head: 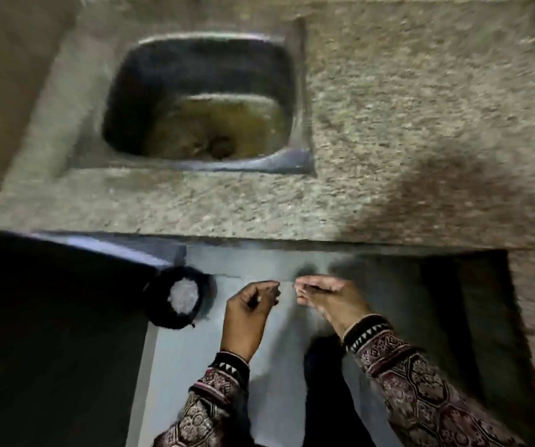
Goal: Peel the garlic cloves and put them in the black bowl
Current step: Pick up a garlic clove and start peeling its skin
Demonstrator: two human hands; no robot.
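Bowl point(162, 318) sits just left of the left hand point(249, 312), below the counter point(405, 117) edge. Pale heap point(184, 296) inside is too blurred to read any clove's axis. Left fingers curled, right hand point(326, 300) fingertips bunched toward them; can't tell what either holds. Sink point(195, 167) beyond.

Blur smears the fingertips of the left hand point(249, 312) and right hand point(328, 301); whether they pinch anything cannot be told. Left of the fingers, the black bowl point(162, 312) holds something pale and indistinct. The sleeves point(421, 382) run off the bottom edge.
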